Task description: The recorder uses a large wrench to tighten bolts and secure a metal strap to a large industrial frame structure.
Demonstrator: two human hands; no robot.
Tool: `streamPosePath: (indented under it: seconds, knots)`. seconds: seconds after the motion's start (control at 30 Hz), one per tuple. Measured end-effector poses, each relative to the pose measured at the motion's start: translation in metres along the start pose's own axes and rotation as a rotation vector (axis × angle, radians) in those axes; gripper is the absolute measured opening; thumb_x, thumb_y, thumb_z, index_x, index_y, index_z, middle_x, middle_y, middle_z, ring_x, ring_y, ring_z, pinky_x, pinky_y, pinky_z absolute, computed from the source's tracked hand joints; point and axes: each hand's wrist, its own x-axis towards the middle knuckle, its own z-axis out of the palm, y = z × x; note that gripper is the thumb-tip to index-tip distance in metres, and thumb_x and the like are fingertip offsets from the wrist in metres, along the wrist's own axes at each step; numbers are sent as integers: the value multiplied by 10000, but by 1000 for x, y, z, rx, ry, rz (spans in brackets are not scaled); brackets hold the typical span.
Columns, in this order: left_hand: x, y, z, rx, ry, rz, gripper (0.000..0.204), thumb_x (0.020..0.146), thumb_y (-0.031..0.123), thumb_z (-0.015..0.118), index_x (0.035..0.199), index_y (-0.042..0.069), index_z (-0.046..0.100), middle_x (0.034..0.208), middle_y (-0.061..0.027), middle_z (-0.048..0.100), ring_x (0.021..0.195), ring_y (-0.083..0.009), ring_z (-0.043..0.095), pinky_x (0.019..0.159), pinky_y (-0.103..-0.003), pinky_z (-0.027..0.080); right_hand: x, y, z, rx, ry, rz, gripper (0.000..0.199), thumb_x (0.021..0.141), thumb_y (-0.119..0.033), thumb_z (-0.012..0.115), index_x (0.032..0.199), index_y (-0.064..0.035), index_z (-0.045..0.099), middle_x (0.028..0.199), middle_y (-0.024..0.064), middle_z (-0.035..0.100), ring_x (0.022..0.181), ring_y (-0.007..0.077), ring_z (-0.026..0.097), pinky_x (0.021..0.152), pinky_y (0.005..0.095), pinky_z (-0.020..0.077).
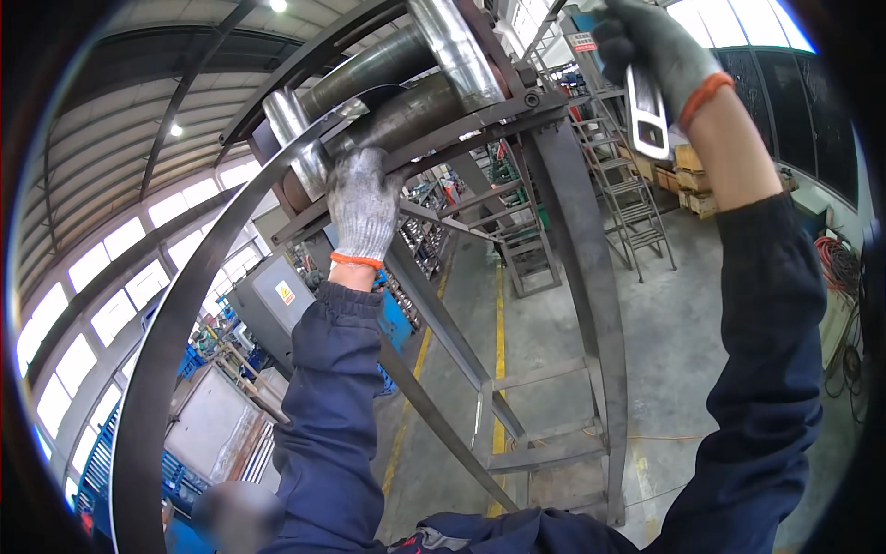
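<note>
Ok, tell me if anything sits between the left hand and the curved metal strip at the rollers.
Nothing visible does. The left hand already rests on the strip just below the rollers. The right hand is apart, gripping a handle.

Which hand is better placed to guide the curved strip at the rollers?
Left, probably. The left hand in a grey glove already rests on the curved metal strip right below the rollers. The right hand is up high, gripping a handheld control.

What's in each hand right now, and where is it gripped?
Left hand grips the curved metal strip near the rollers. Right hand holds a flat silver tool by its upper end.
</note>
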Motion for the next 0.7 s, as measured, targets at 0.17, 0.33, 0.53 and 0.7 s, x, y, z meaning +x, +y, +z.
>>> streamPosePath:
  seconds: [0.17, 0.33, 0.53, 0.7]
  knots:
    - [4, 7, 1, -26, 11, 3, 356, 825, 279, 775, 1076, 43, 686, 1019, -184, 680, 1010, -388, 635, 894, -476, 502, 2, 41, 59, -1382, 72, -437, 309, 1026, -390, 570, 1147, -115, 643, 884, 55, 691, 773, 191, 671, 716, 320, 575]
    - [-12, -17, -6, -10, -34, 17, 362, 823, 272, 774, 1080, 35, 679, 1024, -182, 675, 1009, -372, 634, 901, -470, 502, -39, 50, 117, -770, 139, 104, 437, 1008, -447, 611, 861, -35, 623, 671, 68, 612, 576, 186, 609, 558, 375, 566]
    - [-3, 5, -5, -24, 20, -19, 357, 797, 299, 796, 1020, 45, 681, 1013, -171, 677, 994, -376, 637, 888, -485, 494, -29, 19, 73, -118, 204, -156, 329, 1075, -409, 508, 836, -185, 481, 649, -86, 484, 484, 40, 453, 451, 219, 430]
    - [-15, 0, 6, -5, -15, 12, 363, 799, 287, 800, 1041, 45, 681, 1008, -173, 676, 986, -380, 639, 883, -474, 500, -13, 83, 92, -1370, -32, -96, 443, 1037, -433, 543, 1102, -10, 659, 834, 99, 691, 549, 193, 627, 516, 325, 534]
